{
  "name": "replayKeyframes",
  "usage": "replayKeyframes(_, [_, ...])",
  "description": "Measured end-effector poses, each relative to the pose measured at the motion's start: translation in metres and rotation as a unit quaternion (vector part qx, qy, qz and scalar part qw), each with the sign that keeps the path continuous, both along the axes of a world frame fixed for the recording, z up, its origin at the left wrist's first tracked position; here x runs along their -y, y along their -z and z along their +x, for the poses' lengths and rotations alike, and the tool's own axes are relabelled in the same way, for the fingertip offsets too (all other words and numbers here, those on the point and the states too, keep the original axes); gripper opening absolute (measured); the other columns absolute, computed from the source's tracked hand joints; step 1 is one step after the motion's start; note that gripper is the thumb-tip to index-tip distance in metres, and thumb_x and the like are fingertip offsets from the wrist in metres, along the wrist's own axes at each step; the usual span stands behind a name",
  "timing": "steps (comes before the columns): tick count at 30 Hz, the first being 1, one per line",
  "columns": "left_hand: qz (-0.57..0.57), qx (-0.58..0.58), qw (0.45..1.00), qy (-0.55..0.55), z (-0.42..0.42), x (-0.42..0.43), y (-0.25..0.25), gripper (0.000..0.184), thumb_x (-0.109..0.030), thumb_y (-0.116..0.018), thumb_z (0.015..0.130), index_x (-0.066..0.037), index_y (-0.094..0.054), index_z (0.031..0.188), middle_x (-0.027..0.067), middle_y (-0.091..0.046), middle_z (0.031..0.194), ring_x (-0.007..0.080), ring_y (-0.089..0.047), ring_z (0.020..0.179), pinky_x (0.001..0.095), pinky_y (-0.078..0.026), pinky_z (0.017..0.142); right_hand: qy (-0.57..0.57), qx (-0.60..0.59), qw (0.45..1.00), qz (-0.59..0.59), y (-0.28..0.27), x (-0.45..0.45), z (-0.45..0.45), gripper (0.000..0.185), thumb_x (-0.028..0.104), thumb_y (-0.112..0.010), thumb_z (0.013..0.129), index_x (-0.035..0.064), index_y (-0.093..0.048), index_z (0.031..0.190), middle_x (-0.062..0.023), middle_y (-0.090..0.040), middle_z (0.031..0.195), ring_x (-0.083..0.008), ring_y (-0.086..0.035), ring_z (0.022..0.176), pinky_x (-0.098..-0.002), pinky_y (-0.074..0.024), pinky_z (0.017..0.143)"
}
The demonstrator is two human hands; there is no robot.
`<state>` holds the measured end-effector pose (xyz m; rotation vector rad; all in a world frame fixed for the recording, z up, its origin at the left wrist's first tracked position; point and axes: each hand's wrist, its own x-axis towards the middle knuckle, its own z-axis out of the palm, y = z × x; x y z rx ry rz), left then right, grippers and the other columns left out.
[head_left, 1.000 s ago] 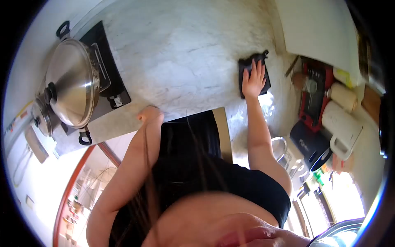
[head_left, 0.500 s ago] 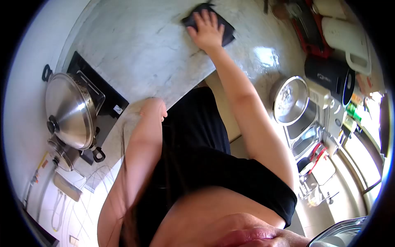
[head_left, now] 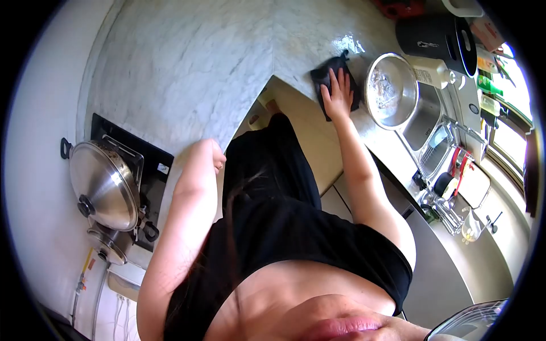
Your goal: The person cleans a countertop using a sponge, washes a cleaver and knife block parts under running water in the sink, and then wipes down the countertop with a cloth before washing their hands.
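A black cloth [head_left: 321, 78] lies on the marble counter [head_left: 187, 62], just left of a steel bowl [head_left: 391, 91]. My right hand [head_left: 339, 98] presses flat on the cloth, fingers spread. At the counter's front edge, near the stove, rests my left hand [head_left: 215, 156]; its fingers are curled, and whether anything is inside them is hidden.
On the left, a lidded wok [head_left: 105, 184] sits on the black stove [head_left: 153, 190] beside a smaller lidded pot [head_left: 108, 244]. A sink [head_left: 422, 119], a dish rack [head_left: 438, 148] and a black canister [head_left: 426, 40] are on the right.
My right hand and the cloth have moved over the counter, first to the left, then back to the right beside the bowl. The view has turned toward the sink. My left hand stays near the edge.
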<state>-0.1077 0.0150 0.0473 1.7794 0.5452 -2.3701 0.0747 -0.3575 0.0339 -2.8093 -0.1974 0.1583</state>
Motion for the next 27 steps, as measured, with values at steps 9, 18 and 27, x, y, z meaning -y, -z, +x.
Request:
replayKeyframes(9, [0.001,0.019,1.0,-0.006,0.009,-0.001,0.002,0.031,-0.027,-0.061,0.085,-0.017,-0.064,0.114,0.0006,-0.063,0.115,0.0195,-0.057,0.108,0.0439,-0.045,0.09,-0.084,0.026,0.996,-0.009,-0.012,-0.12,0.057,0.061,0.046,-0.053,0.087,0.0263,-0.039,0.143,-0.0059,-0.027,0.154,-0.0344,-0.018,0.143,-0.0695,-0.0233,0.104])
replayKeyframes(18, [0.009,0.045,0.998,-0.032,0.01,-0.001,0.006,0.032,-0.026,-0.06,0.085,-0.016,-0.062,0.116,0.0015,-0.061,0.116,0.0198,-0.056,0.109,0.044,-0.043,0.091,0.244,0.054,0.966,0.063,0.025,-0.124,0.195,0.074,0.049,-0.054,0.085,0.0102,-0.035,0.145,-0.0134,-0.019,0.156,-0.0337,-0.011,0.145,-0.0678,-0.0196,0.106])
replayKeyframes(27, [0.018,0.081,0.995,-0.047,0.009,-0.003,-0.01,0.034,-0.026,-0.059,0.086,-0.015,-0.06,0.118,0.0024,-0.06,0.117,0.0201,-0.054,0.11,0.0442,-0.042,0.093,0.037,0.116,0.99,0.065,0.034,-0.136,0.343,0.048,0.039,-0.065,0.082,0.0041,-0.061,0.114,-0.0214,-0.055,0.12,-0.0389,-0.053,0.111,-0.0459,-0.0471,0.091])
